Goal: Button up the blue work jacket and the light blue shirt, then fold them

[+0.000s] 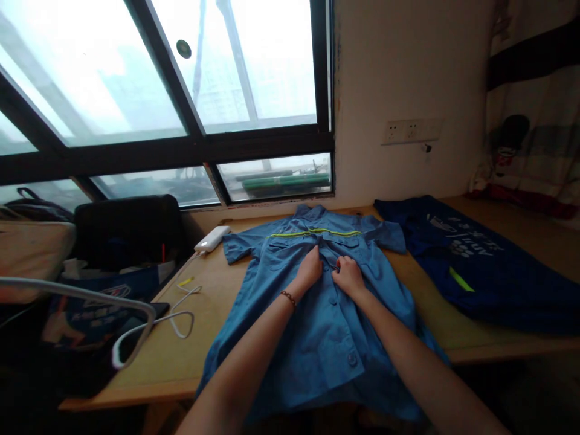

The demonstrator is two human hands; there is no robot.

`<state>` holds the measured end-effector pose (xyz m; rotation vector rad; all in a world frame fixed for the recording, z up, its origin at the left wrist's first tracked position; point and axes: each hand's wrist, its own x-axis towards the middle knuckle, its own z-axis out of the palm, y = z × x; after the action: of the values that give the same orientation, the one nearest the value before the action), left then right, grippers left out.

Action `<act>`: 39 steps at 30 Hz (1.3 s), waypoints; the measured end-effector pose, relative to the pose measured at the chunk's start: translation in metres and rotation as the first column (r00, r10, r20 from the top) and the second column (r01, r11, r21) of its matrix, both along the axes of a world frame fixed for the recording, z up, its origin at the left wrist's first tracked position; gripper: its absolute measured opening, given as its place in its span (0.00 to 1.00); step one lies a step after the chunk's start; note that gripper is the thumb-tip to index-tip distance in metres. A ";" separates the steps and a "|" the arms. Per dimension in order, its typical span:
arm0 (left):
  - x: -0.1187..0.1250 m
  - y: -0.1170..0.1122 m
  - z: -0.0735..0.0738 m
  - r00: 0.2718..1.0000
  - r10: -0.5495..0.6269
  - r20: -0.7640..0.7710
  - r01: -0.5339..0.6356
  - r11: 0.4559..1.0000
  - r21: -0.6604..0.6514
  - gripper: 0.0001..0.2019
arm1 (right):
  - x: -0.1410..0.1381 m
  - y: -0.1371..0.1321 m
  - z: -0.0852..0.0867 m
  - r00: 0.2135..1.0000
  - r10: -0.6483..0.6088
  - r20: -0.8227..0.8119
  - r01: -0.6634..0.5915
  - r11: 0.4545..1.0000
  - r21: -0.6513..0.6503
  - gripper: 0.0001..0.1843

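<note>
A blue short-sleeved shirt (290,338) lies spread front side up, its collar toward the window and its hem at the near table edge. Yellow-green piping crosses its chest. My left hand (310,266), with a beaded bracelet on the wrist, is closed on the front placket just below the chest. Close beside it on the right, my right hand (348,275) pinches the placket's other side. The fabric bunches up a little between both hands. Several buttons run down the front below them. The fingertips are partly hidden by the hands themselves.
On the wooden table (181,362), a dark blue garment with white print (471,254) lies at the right. A white power bank (212,239) with a white cable (183,314) sits at the left. A black chair (127,229) and bags stand beyond the left edge.
</note>
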<state>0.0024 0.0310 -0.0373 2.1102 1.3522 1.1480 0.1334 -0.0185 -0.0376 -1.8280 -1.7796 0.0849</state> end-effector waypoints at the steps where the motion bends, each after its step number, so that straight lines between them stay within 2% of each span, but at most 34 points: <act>1: -0.001 -0.007 -0.001 0.999 0.003 -0.051 -0.002 1.000 0.017 0.16 | 0.000 -0.001 0.001 0.999 -0.032 0.018 0.032 0.999 -0.034 0.09; 3: -0.002 -0.020 -0.002 0.985 -0.017 -0.169 0.020 1.000 0.015 0.11 | -0.001 -0.002 0.004 0.997 -0.072 0.032 0.075 0.991 -0.109 0.11; 5: -0.004 -0.029 -0.003 0.968 -0.055 -0.246 0.053 0.999 -0.012 0.08 | 0.001 -0.001 0.007 0.998 -0.065 -0.004 0.064 0.981 -0.182 0.11; 7: -0.005 -0.032 -0.004 0.964 -0.070 -0.256 0.062 0.997 -0.037 0.07 | 0.003 0.002 0.010 0.993 -0.010 -0.119 -0.020 0.969 -0.248 0.08; 9: -0.006 -0.032 -0.004 0.969 -0.065 -0.238 0.054 0.997 -0.055 0.06 | 0.007 0.004 0.012 0.934 0.046 -0.355 -0.161 0.940 -0.301 0.05; 10: -0.006 -0.031 -0.004 0.973 -0.060 -0.221 0.046 0.997 -0.068 0.05 | 0.009 0.004 0.013 0.860 0.058 -0.507 -0.246 0.918 -0.312 0.04; 11: -0.007 -0.030 -0.004 0.979 -0.055 -0.195 0.039 0.996 -0.085 0.05 | 0.011 0.004 0.015 0.751 0.058 -0.658 -0.333 0.894 -0.300 0.04; 13: -0.009 -0.028 -0.001 0.993 -0.062 -0.105 0.046 0.988 -0.148 0.04 | 0.013 0.003 0.018 0.481 0.039 -0.876 -0.475 0.851 -0.223 0.04; 14: -0.010 -0.028 0.001 0.997 -0.072 -0.036 0.063 0.975 -0.211 0.03 | 0.013 0.002 0.019 0.362 0.026 -0.932 -0.521 0.835 -0.179 0.03; 15: -0.011 -0.029 0.003 0.995 -0.083 0.050 0.094 0.950 -0.296 0.03 | 0.012 0.001 0.020 0.275 0.012 -0.961 -0.551 0.822 -0.147 0.03; 17: -0.013 -0.030 0.008 0.966 -0.079 0.247 0.194 0.853 -0.484 0.05 | 0.010 -0.001 0.021 0.189 -0.024 -0.982 -0.572 0.810 -0.130 0.02; 20: -0.018 -0.032 0.012 0.884 0.000 0.468 0.342 0.683 -0.645 0.08 | 0.005 -0.001 0.018 0.182 -0.081 -0.980 -0.544 0.821 -0.169 0.02; 25: -0.028 -0.029 0.010 0.773 0.081 0.629 0.485 0.563 -0.669 0.09 | 0.004 0.002 0.011 0.171 -0.169 -0.971 -0.446 0.865 -0.229 0.03; 31: -0.034 -0.023 0.006 0.713 0.095 0.695 0.557 0.525 -0.644 0.09 | 0.006 0.002 0.011 0.169 -0.189 -0.967 -0.435 0.867 -0.245 0.06; 39: -0.036 -0.023 0.005 0.691 0.095 0.716 0.575 0.529 -0.624 0.08 | 0.005 -0.002 0.014 0.192 -0.164 -0.968 -0.435 0.869 -0.234 0.03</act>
<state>-0.0332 0.0080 -0.0328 0.9536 0.8545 0.7624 0.1382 -0.0207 -0.0233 -1.2043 -0.8909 1.5711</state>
